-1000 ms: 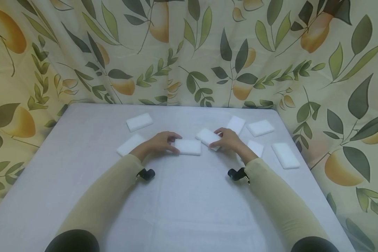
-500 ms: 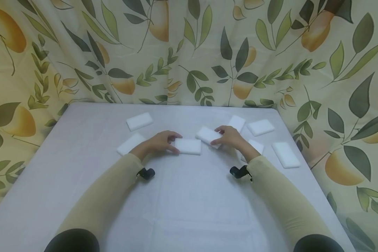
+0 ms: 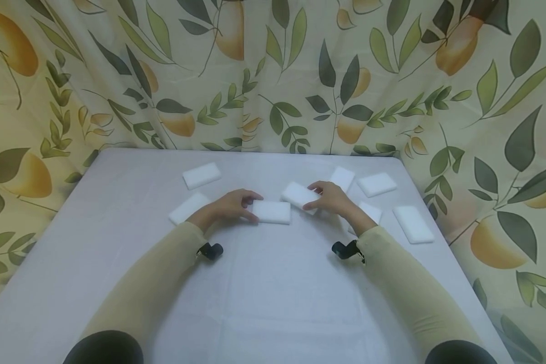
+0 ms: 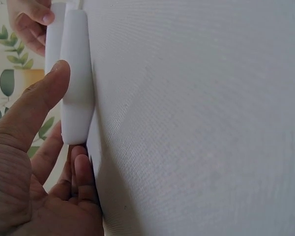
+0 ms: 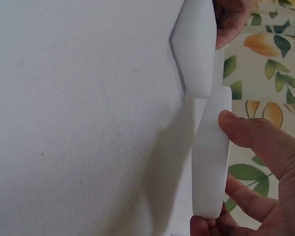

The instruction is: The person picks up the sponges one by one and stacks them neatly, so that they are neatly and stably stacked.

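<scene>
Leafy cloth (image 3: 273, 101) is hanging behind the white table (image 3: 273, 293). At left, two blocks (image 3: 201, 176) are lying; next, the left hand (image 3: 229, 204) is pinching the end of the middle block (image 3: 274, 212) on the table. Just beside it, the angled block (image 3: 298, 195) is being gripped by the right hand (image 3: 333, 198); four more blocks (image 3: 376, 184) are lying around and beyond.

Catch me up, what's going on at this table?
A person has both hands on white blocks. The left hand grips one end of a white block resting on the white cloth. The right hand holds a second block, which looks lifted, its end close to the first. Six others lie about: two to the left, four to the right.
</scene>
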The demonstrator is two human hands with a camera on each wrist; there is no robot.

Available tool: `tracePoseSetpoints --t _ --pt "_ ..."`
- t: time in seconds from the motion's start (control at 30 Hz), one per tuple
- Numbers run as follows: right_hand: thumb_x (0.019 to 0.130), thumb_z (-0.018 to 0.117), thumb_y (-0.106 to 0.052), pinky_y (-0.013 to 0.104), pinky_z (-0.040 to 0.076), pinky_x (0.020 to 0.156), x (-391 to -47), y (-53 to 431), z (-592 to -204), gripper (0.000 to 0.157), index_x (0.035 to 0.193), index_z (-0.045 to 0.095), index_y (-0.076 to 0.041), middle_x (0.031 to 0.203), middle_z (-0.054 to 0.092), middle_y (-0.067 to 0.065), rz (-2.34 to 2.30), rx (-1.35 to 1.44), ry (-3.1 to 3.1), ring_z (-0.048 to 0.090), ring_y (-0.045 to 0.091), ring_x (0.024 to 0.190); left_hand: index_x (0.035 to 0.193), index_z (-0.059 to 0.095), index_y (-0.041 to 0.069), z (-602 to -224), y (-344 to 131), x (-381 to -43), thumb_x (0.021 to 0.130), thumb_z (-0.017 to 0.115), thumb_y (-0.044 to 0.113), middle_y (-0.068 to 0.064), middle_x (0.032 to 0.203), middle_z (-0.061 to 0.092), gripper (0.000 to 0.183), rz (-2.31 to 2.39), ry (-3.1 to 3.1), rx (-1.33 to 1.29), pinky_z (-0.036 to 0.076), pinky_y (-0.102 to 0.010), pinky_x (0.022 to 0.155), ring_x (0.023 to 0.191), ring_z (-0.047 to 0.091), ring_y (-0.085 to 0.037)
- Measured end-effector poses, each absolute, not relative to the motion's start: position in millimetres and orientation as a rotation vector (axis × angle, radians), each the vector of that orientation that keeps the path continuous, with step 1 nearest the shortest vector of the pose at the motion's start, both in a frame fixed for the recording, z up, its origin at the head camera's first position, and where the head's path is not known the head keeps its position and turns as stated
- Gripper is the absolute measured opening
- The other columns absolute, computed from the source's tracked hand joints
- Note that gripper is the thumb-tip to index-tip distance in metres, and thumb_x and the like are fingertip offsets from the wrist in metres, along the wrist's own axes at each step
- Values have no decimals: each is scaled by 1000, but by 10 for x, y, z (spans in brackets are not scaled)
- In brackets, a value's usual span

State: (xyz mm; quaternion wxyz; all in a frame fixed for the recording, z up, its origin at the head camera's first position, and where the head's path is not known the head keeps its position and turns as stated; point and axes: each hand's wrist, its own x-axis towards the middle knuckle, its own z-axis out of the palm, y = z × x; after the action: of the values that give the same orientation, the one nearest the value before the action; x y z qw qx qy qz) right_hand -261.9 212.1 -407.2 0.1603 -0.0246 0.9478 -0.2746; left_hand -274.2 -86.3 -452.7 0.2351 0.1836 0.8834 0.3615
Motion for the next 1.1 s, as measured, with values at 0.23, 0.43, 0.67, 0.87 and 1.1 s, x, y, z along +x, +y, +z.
tracePoseSetpoints --t 0.23,0.43,0.67,0.87,1.1 --pt "81 80 -30 49 47 100 -2603 2108 -4042 72 141 49 -6 139 50 22 -791 -89 2716 51 37 121 139 55 20 -4526 -868 -2751 76 85 27 -8 142 51 70 991 2422 536 37 -42 113 130 47 -26" --pt "82 80 -29 49 48 99 -2585 2080 -3978 71 142 50 -5 140 49 22 -789 -112 2724 50 38 122 140 55 21 -4521 -877 -2750 76 85 27 -7 144 49 71 990 2417 536 37 -42 113 131 46 -26" --pt "82 80 -28 50 47 100 -2580 2068 -3949 71 141 49 -5 140 49 22 -790 -121 2747 50 38 123 140 54 20 -4532 -886 -2749 76 85 27 -9 144 49 71 1001 2414 541 37 -43 113 132 46 -27" --pt "80 81 -27 50 46 101 -2586 2038 -3948 71 141 50 -6 141 49 22 -815 -136 2738 49 38 124 140 55 19 -4536 -885 -2737 76 85 27 -9 143 49 71 1015 2406 539 37 -43 113 132 46 -28" --pt "79 82 -26 50 46 101 -2567 1982 -3907 72 140 51 -6 140 50 22 -825 -147 2736 50 38 124 140 54 21 -4543 -889 -2739 76 85 28 -7 144 48 71 1021 2405 523 36 -43 114 133 45 -27"
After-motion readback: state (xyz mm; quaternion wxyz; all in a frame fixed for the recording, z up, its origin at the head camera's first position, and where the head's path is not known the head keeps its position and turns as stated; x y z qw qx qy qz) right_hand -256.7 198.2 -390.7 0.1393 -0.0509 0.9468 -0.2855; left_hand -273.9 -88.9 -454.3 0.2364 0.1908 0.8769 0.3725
